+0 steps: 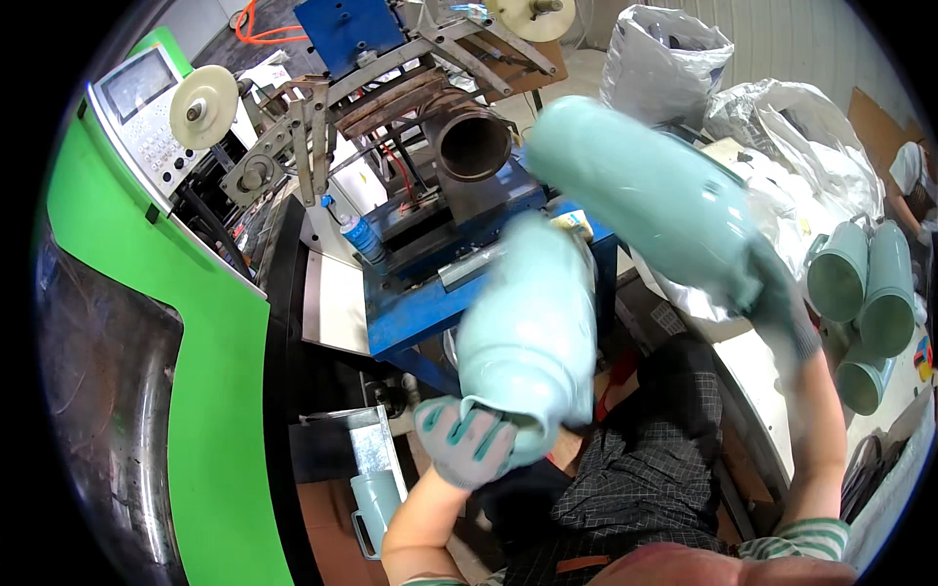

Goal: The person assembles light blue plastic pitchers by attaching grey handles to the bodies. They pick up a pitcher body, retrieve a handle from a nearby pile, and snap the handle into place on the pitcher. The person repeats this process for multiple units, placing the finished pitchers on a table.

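Observation:
My left hand, in a grey glove with green patches, is closed on the mouth rim of a pale green plastic jug shell. That shell tilts away from me in front of the blue bench, its rim end toward me. Up and to the right, my gloved right hand grips the near end of a second pale green shell, whose rounded end points to the far left. Both shells are slightly blurred. The fingers of my right hand are partly hidden behind its shell.
A steel cylinder with an open end sits on the blue bench beneath metal linkages. A blue spray can stands beside it. The green machine borders the left. More shells lie at right, near white bags; a handled jug is low left.

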A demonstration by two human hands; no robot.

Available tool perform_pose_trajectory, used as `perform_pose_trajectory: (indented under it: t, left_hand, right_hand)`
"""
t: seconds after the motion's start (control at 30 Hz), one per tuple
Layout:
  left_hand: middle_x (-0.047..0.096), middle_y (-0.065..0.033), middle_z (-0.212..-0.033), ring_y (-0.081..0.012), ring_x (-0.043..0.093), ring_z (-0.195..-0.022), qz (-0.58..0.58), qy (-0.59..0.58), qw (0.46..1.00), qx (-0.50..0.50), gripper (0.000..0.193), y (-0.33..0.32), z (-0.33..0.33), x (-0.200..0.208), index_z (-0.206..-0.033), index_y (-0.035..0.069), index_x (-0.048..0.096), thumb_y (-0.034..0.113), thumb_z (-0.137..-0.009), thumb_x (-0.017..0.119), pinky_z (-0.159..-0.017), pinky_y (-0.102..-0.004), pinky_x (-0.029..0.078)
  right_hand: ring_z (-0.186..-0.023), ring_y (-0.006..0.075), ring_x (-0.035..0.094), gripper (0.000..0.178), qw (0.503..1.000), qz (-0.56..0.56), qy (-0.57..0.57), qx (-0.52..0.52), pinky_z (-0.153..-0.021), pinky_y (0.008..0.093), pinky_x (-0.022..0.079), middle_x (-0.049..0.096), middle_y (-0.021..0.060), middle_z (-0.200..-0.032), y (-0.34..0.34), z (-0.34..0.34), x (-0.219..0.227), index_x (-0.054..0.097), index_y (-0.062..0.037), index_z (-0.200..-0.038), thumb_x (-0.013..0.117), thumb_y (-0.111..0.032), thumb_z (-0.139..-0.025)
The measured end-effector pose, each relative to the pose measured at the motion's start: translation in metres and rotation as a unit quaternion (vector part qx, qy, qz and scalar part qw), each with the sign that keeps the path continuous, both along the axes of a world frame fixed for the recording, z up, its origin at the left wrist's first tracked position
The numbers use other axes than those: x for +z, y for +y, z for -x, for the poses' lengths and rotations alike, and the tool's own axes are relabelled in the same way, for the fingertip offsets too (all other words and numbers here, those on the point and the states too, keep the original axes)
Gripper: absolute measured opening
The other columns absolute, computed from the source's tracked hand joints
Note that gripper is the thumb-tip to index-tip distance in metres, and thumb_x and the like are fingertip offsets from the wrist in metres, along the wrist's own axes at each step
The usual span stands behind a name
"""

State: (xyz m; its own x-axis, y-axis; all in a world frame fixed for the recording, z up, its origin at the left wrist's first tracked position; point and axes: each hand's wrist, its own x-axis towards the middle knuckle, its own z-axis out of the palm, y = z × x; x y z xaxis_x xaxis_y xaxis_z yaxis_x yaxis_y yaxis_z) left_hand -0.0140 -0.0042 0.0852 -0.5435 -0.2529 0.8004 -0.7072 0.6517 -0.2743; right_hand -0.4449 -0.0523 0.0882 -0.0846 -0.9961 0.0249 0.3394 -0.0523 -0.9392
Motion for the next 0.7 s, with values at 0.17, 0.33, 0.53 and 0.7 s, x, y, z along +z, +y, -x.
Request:
perform_pose_trajectory:
  t: [0.17,0.33,0.53,0.7]
  left_hand:
    - [0.067,-0.0044,-0.098,-0.0279,0.059,-0.082,-0.266,0.117,0.951,-0.107,0.043,0.032,-0.016,-0.054,-0.087,0.015,0.064,0.031,-0.058,0.091,-0.073,-0.0461,0.043]
    - [0.059,-0.0012,-0.08,-0.025,0.056,-0.067,-0.236,0.161,0.951,-0.117,0.029,0.03,0.006,-0.061,-0.071,0.017,0.061,0.032,-0.063,0.085,-0.063,-0.0409,0.04]
    - [0.053,0.0,-0.066,-0.0267,0.052,-0.06,-0.273,0.166,0.946,-0.058,0.038,0.047,-0.007,-0.057,-0.065,0.019,0.051,0.035,-0.066,0.085,-0.061,-0.0414,0.036]
    - [0.064,-0.0047,-0.089,-0.0308,0.062,-0.08,-0.285,0.148,0.937,-0.14,0.041,0.034,-0.011,-0.091,-0.087,0.015,0.062,0.045,-0.073,0.085,-0.073,-0.0476,0.042]
  right_hand:
    - [-0.103,0.0264,0.067,0.065,0.965,0.028,-0.121,0.233,-0.084,0.0413,0.059,0.061,0.0162,-0.125,-0.095,-0.147,0.017,0.046,-0.0109,-0.148,0.065,-0.049,-0.099]
    - [-0.114,0.0321,0.062,0.073,0.982,-0.037,-0.139,0.118,-0.085,0.0457,0.061,0.053,0.0158,-0.137,-0.227,-0.255,0.031,0.037,-0.0154,-0.151,0.076,-0.04,-0.094]
    - [-0.127,0.0349,0.06,0.064,0.887,0.053,-0.406,0.214,-0.101,0.0512,0.058,0.053,0.0171,-0.145,-0.271,-0.295,0.029,0.04,-0.0119,-0.151,0.07,-0.028,-0.097]
    - [-0.077,0.0249,0.071,0.054,0.985,0.005,-0.088,0.146,-0.071,0.0385,0.061,0.072,0.012,-0.102,-0.225,-0.228,-0.044,0.064,-0.0096,-0.125,0.056,-0.059,-0.103]
